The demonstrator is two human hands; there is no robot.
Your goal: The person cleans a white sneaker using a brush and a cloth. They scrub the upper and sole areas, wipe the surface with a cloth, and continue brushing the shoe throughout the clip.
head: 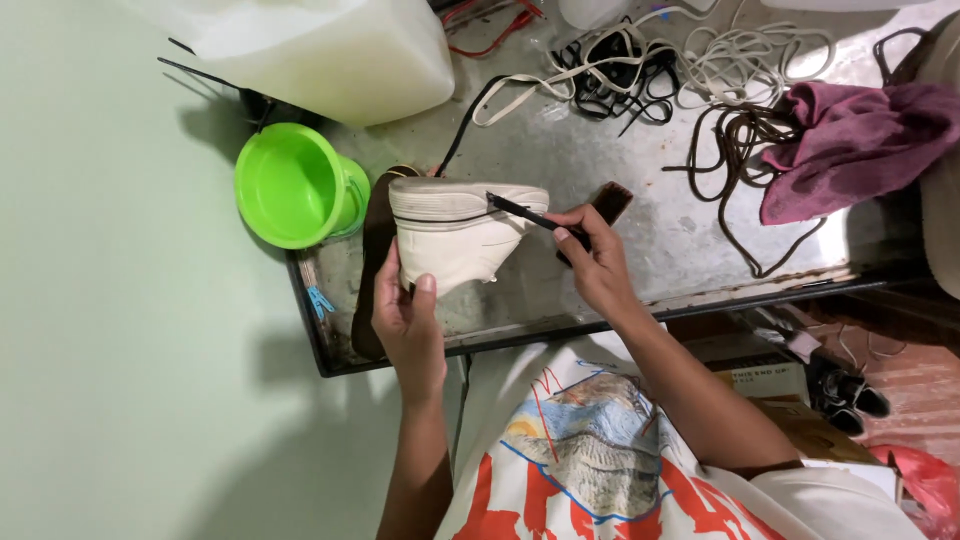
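Holding white shoe (455,240) beside green bowl (290,185), thin tool (525,212) in right hand (597,262).

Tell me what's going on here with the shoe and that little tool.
A person holds a cream shoe in the left hand, over a metal tray. The right hand holds a thin dark tool with its tip at the shoe's sole edge. A dark insole lies under the shoe. Nearby are a green bowl, a white jug, tangled laces and a purple cloth.
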